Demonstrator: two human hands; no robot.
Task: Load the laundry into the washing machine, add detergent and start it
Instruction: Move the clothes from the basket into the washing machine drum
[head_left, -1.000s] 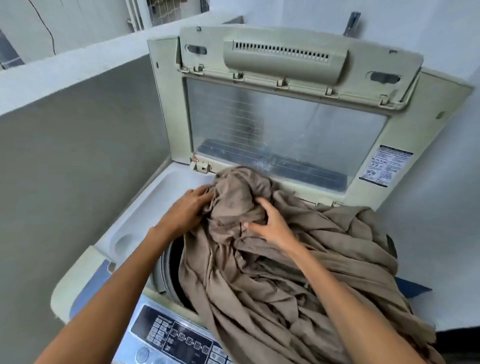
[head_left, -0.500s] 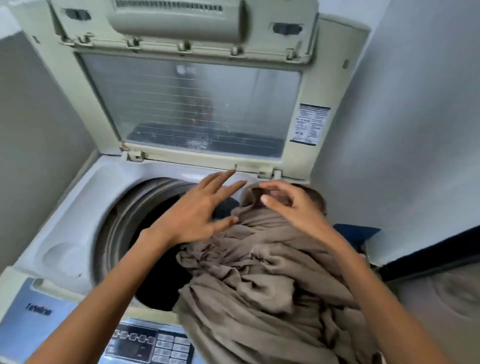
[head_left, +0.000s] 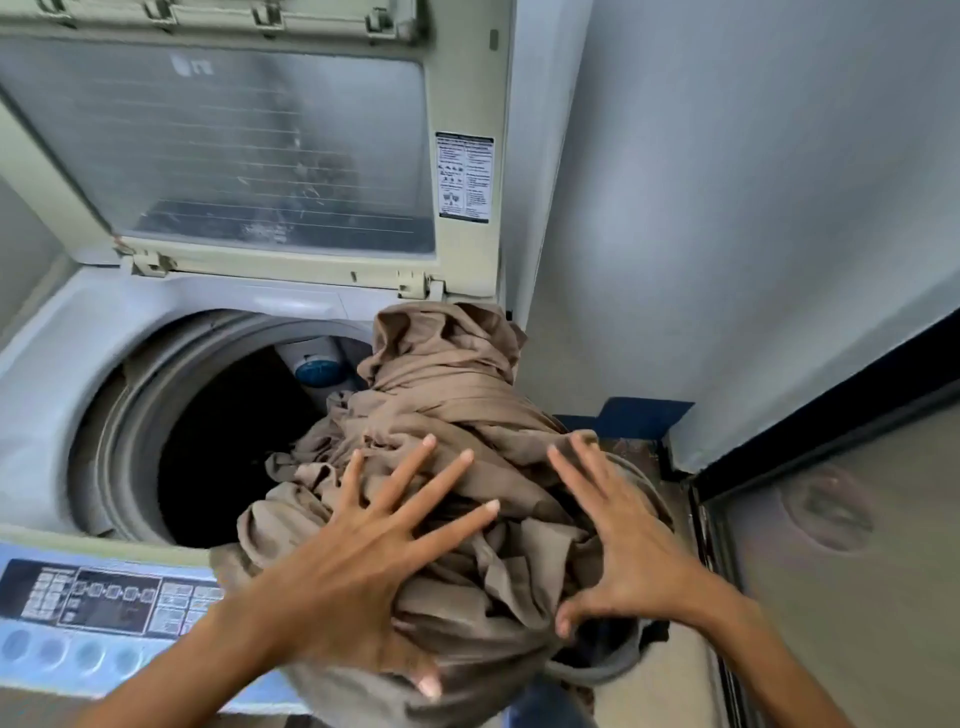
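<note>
A large brown cloth (head_left: 452, 395) is heaped over the right rim of the top-loading washing machine (head_left: 67, 358) and hangs down its front right corner. Part of the cloth dips into the dark drum (head_left: 223, 441). My left hand (head_left: 363, 551) is spread flat, fingers straight, over the cloth's lower middle. My right hand (head_left: 618, 540) is spread too, fingers straight, at the cloth's right side. Neither hand grips the fabric. The machine's lid (head_left: 249, 145) stands upright and open behind the drum.
The control panel (head_left: 98, 597) runs along the near left edge. A grey wall (head_left: 727, 208) stands close on the right, with a dark-framed panel (head_left: 841, 545) at lower right. A blue piece (head_left: 644, 415) sits on the floor by the machine's corner.
Both hands let go of the bunched cloth, opened and moved down toward me over the heap. The view swung right and down, and the cloth now sits lower against the right rim.
</note>
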